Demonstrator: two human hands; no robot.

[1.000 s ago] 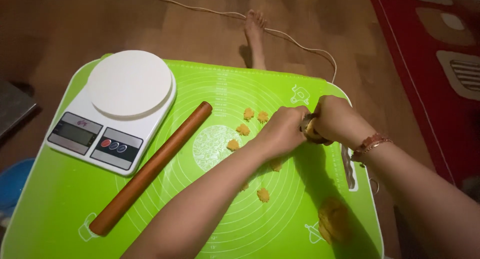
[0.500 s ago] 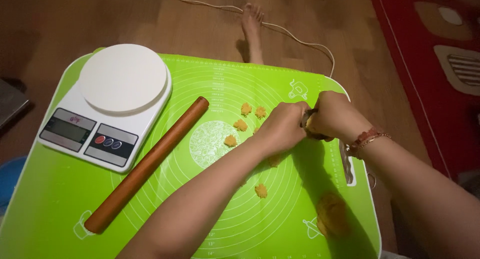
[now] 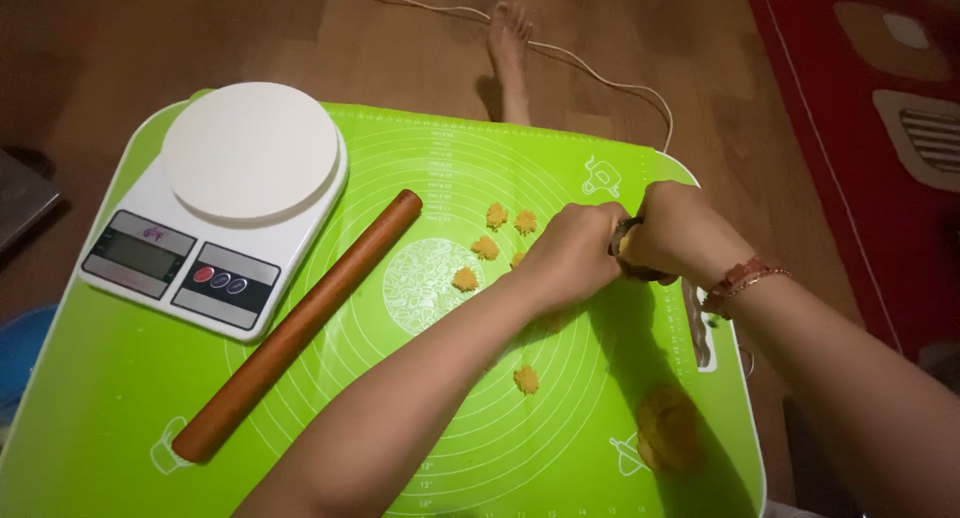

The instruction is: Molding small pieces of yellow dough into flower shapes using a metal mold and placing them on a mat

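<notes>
Two hands meet over the green silicone mat [image 3: 300, 458], the landmark for all positions below. Largest item: the mat itself, cut off at the lower frame edge. On its far-left corner stands a white kitchen scale [image 3: 215, 208]. A brown rolling pin [image 3: 300, 323] lies diagonally just right of the scale, fully on the mat. At the mat's near-right corner sits a yellow dough lump [image 3: 668, 428], dim in shadow. Small shaped dough pieces [image 3: 496, 216] lie in a cluster near the mat centre, with one apart toward the near edge; some are partly hidden under the left forearm.

Left hand [image 3: 565, 258]: reaches across the mat, fingers curled closed against the right hand. Right hand [image 3: 680, 233]: fist wrapped around a small dark tool [image 3: 628, 240] with yellow dough at its tip, at the mat's right side. The tool is mostly hidden; its kind cannot be made out
</notes>
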